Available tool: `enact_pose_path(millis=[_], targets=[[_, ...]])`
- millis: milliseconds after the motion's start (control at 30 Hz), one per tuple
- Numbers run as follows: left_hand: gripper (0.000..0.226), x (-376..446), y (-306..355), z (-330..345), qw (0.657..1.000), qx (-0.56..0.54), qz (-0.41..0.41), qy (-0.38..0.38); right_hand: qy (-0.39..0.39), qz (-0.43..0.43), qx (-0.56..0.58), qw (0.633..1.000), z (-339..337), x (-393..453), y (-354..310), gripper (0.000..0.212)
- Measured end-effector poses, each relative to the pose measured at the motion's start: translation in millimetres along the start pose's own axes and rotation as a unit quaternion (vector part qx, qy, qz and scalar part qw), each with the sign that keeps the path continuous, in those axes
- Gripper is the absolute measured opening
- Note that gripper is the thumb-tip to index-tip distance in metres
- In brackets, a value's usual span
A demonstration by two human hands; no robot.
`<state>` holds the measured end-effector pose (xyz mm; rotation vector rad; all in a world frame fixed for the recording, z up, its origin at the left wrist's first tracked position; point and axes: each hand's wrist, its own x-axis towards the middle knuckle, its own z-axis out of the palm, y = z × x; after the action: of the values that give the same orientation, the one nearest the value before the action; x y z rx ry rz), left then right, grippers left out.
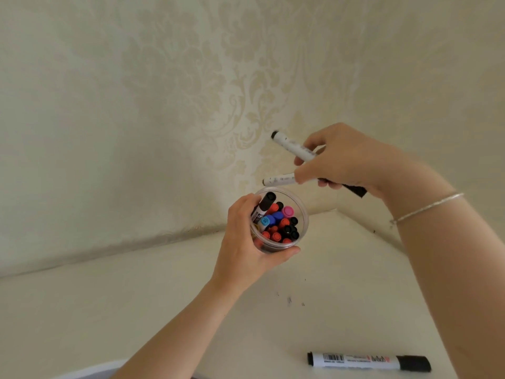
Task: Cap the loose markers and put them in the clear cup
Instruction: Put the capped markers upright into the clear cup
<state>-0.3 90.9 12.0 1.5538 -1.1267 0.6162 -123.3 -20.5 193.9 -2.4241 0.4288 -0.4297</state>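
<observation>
The right hand (341,157) pinches two white markers (289,147) at once, fingers curled round their barrels, bunched probably so both go in together. They hang just above the clear cup (302,214), toward its one o'clock, black ends pointing left. The left hand (246,239) wraps the cup from its nine o'clock side, lifting it off the table (136,310), seemingly to meet them. One capped marker (369,361) lies at five o'clock, well apart.
</observation>
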Motion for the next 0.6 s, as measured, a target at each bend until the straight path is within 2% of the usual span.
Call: enact_pose_path(millis=[267, 400, 600], targets=[[0.104, -1, 0, -3, 1.000, 0.005, -0.003, 0.008, -0.001, -0.005, -0.077, 0.997, -6, -6, -1, 0.010], [0.107, -2, 0, -4, 1.000, 0.002, -0.008, 0.006, -0.055, -0.006, -0.104, 0.993, 5, -4, -5, 0.015], [0.105, -2, 2, -7, 0.999, 0.003, 0.022, -0.027, -0.064, -0.016, -0.155, 0.986, 31, 13, -5, 0.022]])
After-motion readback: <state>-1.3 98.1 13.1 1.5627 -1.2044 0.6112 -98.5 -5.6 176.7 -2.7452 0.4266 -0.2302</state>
